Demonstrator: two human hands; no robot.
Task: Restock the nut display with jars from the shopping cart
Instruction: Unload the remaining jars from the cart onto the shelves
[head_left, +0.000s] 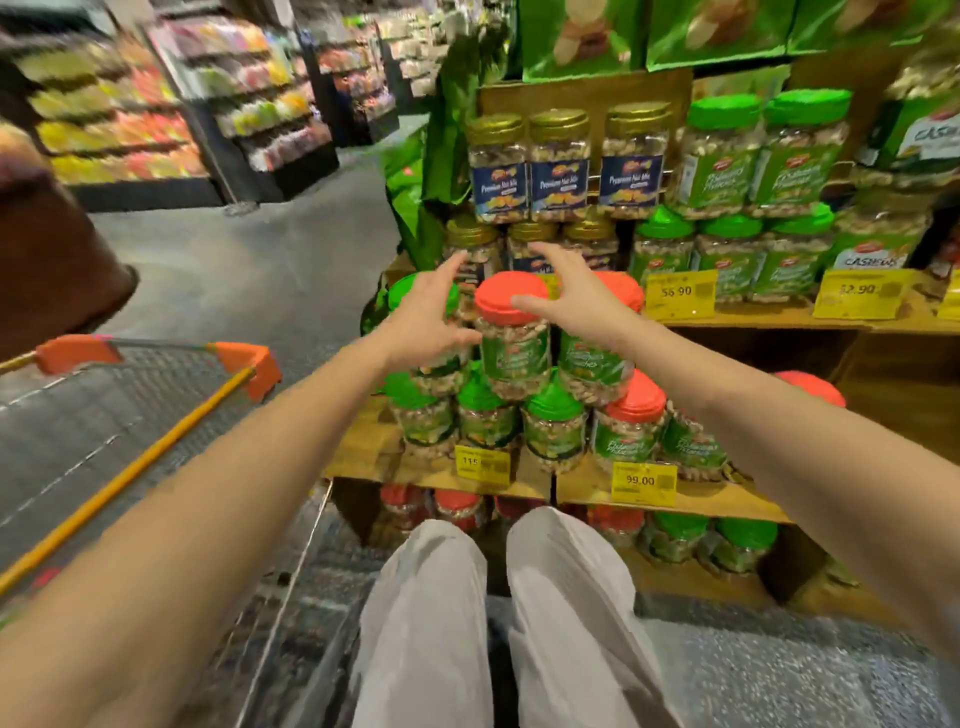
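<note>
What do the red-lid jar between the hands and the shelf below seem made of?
Jar: likely clear plastic, glossy; nuts show through its wall. Lid: red plastic, smooth, it seems. Shelf: tan wood or wood-look board; blur hides any grain.

Clear glossy plastic jars (514, 353), smooth red plastic lid (506, 296), wooden display shelf (769, 317), metal-wire cart (156, 374)

red-lid jar (511, 332) w/ green label, yellow price tags (644, 482)
</note>
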